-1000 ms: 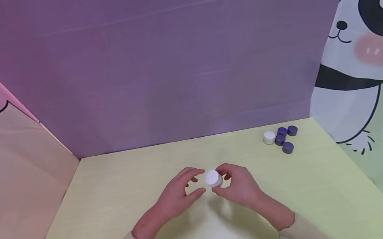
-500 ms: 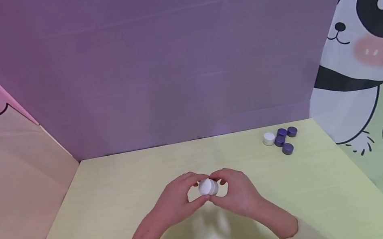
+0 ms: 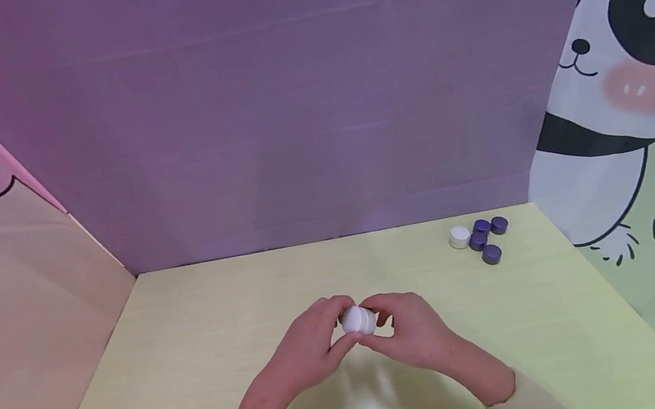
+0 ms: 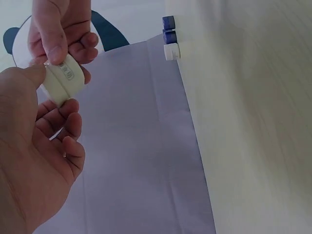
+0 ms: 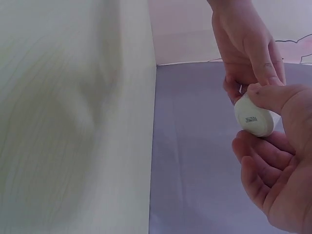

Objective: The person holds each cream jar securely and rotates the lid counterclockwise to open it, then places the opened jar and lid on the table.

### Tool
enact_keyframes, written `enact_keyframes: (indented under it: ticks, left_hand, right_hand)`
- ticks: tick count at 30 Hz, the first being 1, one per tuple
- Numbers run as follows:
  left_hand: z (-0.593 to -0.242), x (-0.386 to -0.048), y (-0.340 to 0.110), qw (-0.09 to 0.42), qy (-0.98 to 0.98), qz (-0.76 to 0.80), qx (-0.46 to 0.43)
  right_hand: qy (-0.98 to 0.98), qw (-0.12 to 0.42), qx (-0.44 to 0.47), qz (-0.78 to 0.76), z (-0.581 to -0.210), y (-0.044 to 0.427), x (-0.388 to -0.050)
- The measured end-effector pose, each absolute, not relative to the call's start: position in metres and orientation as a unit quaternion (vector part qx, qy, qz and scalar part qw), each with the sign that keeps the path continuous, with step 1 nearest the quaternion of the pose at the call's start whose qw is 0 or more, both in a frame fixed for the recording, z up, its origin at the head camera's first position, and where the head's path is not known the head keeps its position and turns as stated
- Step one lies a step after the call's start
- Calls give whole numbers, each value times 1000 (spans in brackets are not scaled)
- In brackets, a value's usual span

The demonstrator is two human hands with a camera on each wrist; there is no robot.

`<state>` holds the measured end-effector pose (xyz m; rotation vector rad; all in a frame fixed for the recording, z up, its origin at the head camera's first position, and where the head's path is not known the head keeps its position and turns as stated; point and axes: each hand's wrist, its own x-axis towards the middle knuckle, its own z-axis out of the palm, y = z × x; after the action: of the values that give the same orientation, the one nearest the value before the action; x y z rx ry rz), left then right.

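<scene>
Above the middle of the table, both hands pinch a small white round jar [image 3: 358, 321] between thumb and fingertips. The left hand [image 3: 311, 341] has its side with the smooth round face. My right hand [image 3: 412, 327] grips the opposite side, and the two thumbs nearly meet at the near edge. In the left wrist view a seam runs round the jar [image 4: 64, 80], with small dark print on its side. Seen from the right wrist, the jar [image 5: 254, 117] carries a small printed mark on its end face.
At the table's back right, another white round jar [image 3: 460, 237] stands beside several small purple round containers [image 3: 492, 254]. The pale table [image 3: 222, 303] meets a purple backdrop [image 3: 317, 129] behind, with printed side panels left and right.
A second ago only the right hand held the jar and the left was apart from it. The left hand has since taken hold of it, and the jar has come slightly lower and left.
</scene>
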<state>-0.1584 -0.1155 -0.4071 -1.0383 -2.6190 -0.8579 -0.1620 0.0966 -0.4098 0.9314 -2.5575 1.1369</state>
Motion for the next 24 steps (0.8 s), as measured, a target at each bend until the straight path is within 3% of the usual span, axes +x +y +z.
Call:
enact_keyframes:
  ticks: [4,11,18,24]
  left_hand:
    - [-409,-158,-112,124,-896,-268,-333]
    - [-405,-154,-104,245,-910,-153,-296]
    - [-385,-152,-105,188,-872,-227,-390]
    - [-382,-151,-108,139,-888,-234,-371]
  right_hand:
    - [-875,116,301,361,-411,97,-161]
    - [-872,113,285,381,-413,99,-159]
    - [-860,110,287,407,-412,105,-163]
    - [-861,94,272,418,-413,102,-160]
